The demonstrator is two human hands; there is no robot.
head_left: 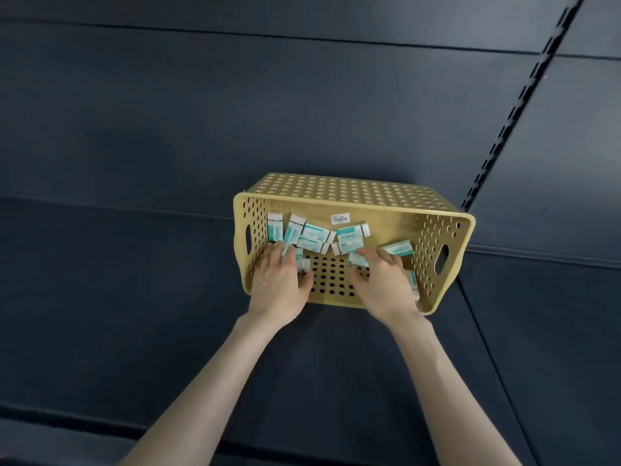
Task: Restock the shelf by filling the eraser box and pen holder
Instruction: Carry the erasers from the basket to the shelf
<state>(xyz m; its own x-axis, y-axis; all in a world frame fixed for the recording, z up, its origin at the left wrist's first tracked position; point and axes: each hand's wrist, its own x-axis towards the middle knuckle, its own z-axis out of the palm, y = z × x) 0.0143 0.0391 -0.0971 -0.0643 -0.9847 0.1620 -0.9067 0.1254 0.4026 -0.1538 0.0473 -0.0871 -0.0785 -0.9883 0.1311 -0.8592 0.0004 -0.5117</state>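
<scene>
Both our hands reach into the perforated yellow plastic eraser box [433, 240], tipped toward us on the dark matte shelf [134, 297]. Our left hand [279, 280] curls round small rectangular teal-and-white erasers [316, 235]; our right hand [386, 280] rests on others, fingers fairly straight.

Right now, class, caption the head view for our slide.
Left hand and right hand handle boxed erasers inside a yellow perforated basket.

In yellow basket [353, 205]: left hand [280, 282] grips erasers [314, 236], right hand [383, 280] rests on erasers.
</scene>
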